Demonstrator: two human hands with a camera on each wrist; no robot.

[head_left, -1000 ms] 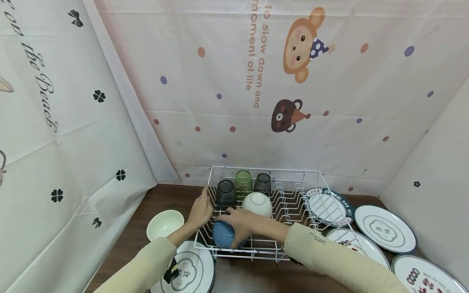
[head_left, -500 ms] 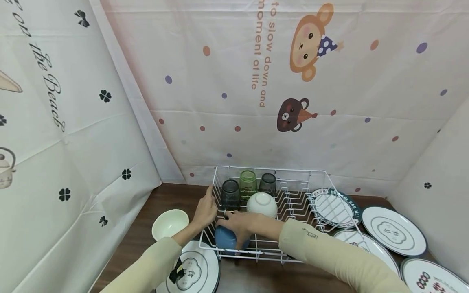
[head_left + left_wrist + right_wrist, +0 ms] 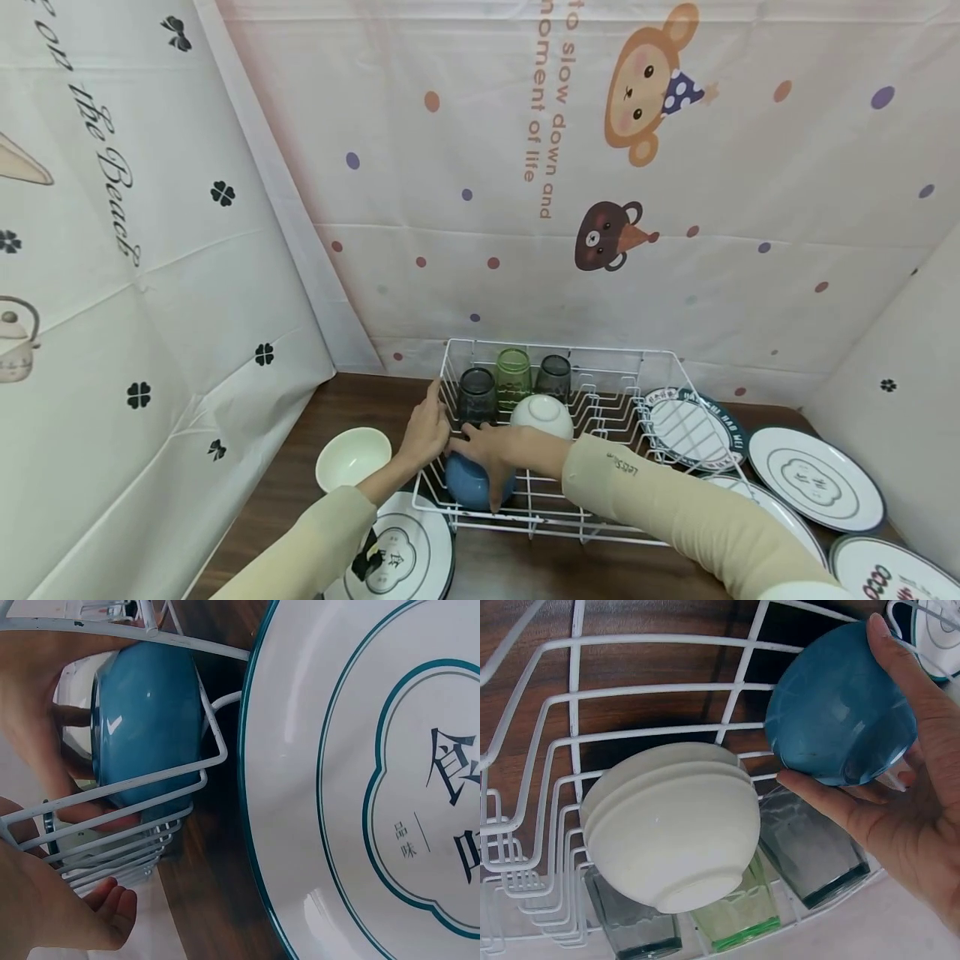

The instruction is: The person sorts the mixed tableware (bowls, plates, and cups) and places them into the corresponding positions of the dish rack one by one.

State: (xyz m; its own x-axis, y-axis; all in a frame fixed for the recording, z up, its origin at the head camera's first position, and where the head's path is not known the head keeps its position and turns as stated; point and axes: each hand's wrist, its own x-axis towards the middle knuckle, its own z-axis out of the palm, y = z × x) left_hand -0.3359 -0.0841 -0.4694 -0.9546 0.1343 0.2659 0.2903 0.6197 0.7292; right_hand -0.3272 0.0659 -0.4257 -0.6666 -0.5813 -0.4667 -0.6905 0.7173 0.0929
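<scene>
A blue bowl (image 3: 471, 483) sits tilted in the front left corner of the white wire dish rack (image 3: 645, 639). My right hand (image 3: 495, 454) grips it from above, thumb on the near side and fingers on the far side. In the right wrist view the thumb presses the rim of the bowl (image 3: 840, 705). My left hand (image 3: 429, 427) holds the rack's left side, its fingers curled beneath the side wires in the left wrist view. Just behind the blue bowl, white bowls (image 3: 675, 832) stand nested and upturned.
A dark glass (image 3: 477, 398), a green glass (image 3: 513, 377) and a grey glass (image 3: 553, 379) stand upturned along the rack's back. Left of it are a pale green bowl (image 3: 354, 458) and stacked plates (image 3: 412, 542). Several plates (image 3: 813, 479) lie to the right.
The head view has shifted slightly, moving the scene rightward. My right forearm has moved left relative to the rack, the hand still on the blue bowl. My left hand keeps its hold.
</scene>
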